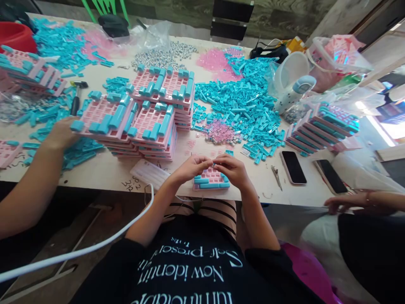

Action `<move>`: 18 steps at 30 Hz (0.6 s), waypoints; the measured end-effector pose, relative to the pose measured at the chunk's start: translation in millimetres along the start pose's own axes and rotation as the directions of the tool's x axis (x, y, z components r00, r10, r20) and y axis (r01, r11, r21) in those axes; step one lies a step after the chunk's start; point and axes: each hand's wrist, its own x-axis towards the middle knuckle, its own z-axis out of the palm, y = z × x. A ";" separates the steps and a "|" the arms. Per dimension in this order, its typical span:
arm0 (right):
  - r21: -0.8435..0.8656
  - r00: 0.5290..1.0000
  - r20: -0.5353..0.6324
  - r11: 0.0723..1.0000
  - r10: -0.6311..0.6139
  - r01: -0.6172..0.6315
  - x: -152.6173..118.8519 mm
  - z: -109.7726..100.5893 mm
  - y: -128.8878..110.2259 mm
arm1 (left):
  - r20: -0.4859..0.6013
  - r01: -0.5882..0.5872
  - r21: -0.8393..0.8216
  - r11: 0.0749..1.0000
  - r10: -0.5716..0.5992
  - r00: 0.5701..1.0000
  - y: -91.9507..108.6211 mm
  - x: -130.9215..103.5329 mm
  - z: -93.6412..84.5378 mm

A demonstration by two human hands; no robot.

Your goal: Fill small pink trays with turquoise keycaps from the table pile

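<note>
A small pink and blue keyboard-like frame (pixel 212 179) lies at the table's front edge, with blue pieces along its sides and bottom. Over its top edge my left hand (pixel 193 168) and my right hand (pixel 233 169) meet, fingertips pinched together around something tiny that I cannot make out. Just behind my hands is a small heap of pink and silvery bits (pixel 220 131). Stacks of similar pink frames (pixel 155 122) stand to the left, behind a white power strip (pixel 148 172).
Blue pieces (pixel 243 101) form a large pile at the back. Tweezers or pliers (pixel 276 176) and two phones (pixel 293 167) lie on the right. A person's hand (pixel 63 133) reaches in at left beside a hammer (pixel 76 97); another person's hand (pixel 346 203) rests at right.
</note>
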 end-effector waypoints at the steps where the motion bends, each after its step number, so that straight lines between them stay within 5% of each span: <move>1: -0.010 1.000 0.002 1.000 0.001 -0.001 -0.5 -0.3 -1.2 | 0.005 0.003 -0.002 1.000 -0.003 1.000 -0.4 0.2 0.4; 5: -0.139 1.000 -0.004 0.990 -0.018 0.017 -6.7 0.8 3.8 | -0.148 0.030 0.005 1.000 -0.029 0.989 -2.6 2.1 2.2; 9: -0.335 0.991 0.103 0.935 -0.083 0.113 -16.5 10.1 27.0 | -0.372 0.054 0.040 0.998 -0.035 0.927 -8.4 3.5 -5.4; 18: -0.710 0.973 0.232 0.682 -0.007 0.174 -22.2 29.7 31.6 | -0.402 -0.005 0.053 0.999 0.026 0.915 -19.6 5.5 -10.1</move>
